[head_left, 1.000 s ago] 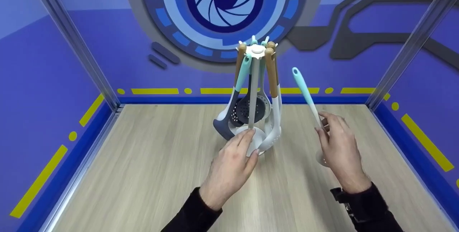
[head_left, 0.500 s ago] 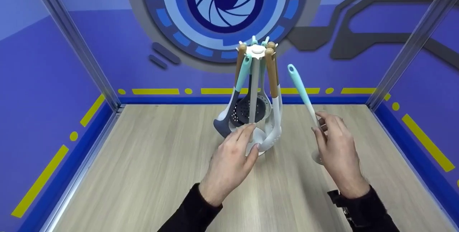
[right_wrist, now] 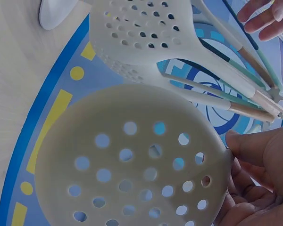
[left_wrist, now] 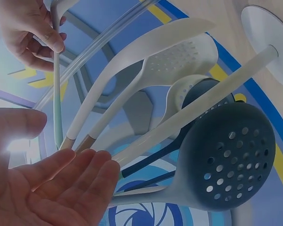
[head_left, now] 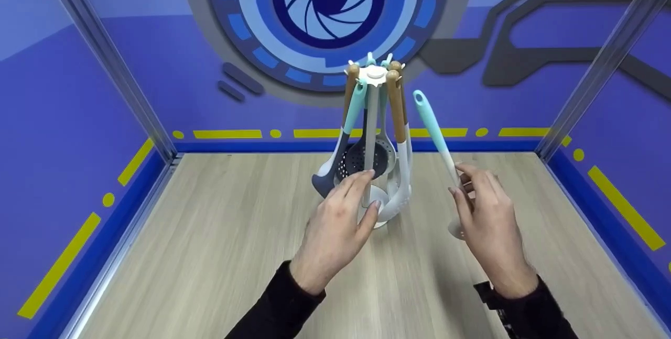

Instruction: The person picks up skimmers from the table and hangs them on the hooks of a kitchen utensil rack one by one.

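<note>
My right hand (head_left: pixel 491 223) pinches the pale lower shaft of a skimmer (head_left: pixel 432 124) with a mint handle, which points up and leans left. Its round head with many holes fills much of the right wrist view (right_wrist: pixel 140 141). Left of it stands a white utensil rack (head_left: pixel 372 119) hung with several kitchen tools. My left hand (head_left: pixel 335 226) is at the front of the rack, fingers extended close by the pole (left_wrist: pixel 179 118); in the left wrist view the palm is bare and nothing is gripped.
On the rack hang a dark ladle (head_left: pixel 325 179) with a mint handle, a white slotted spoon (head_left: pixel 399 192) with a brown handle, and a dark skimmer (left_wrist: pixel 203 141). The rack's round white base (left_wrist: pixel 269 42) rests on the wooden table (head_left: pixel 236 255). Printed panels (head_left: pixel 131 77) enclose the table.
My right hand has moved slightly left, bringing the skimmer closer to the rack. My left hand has shifted a little upward along the pole. The rack stays in place.
</note>
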Demonstrator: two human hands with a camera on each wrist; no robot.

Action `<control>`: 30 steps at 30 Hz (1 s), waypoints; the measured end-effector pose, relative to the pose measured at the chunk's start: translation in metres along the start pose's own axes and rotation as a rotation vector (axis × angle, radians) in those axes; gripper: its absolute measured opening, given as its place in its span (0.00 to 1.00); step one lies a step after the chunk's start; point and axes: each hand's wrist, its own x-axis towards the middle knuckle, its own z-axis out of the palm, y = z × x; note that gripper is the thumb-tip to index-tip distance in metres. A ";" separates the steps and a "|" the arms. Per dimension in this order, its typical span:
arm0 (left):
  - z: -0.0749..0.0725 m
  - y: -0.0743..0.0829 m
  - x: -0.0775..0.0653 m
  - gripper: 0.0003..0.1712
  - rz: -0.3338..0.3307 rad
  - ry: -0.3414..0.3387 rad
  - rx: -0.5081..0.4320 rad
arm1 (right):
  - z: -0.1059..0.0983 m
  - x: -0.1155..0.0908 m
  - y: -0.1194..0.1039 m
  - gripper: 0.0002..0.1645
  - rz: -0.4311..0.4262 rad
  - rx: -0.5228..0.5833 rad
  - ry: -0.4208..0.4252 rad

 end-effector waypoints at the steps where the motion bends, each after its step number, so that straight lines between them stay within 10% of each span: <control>1: -0.001 0.000 0.001 0.30 -0.003 -0.001 -0.004 | 0.000 0.000 -0.002 0.28 -0.002 0.003 0.003; 30: -0.001 0.017 0.043 0.26 -0.001 -0.011 -0.167 | 0.017 -0.013 -0.039 0.27 -0.116 0.017 -0.018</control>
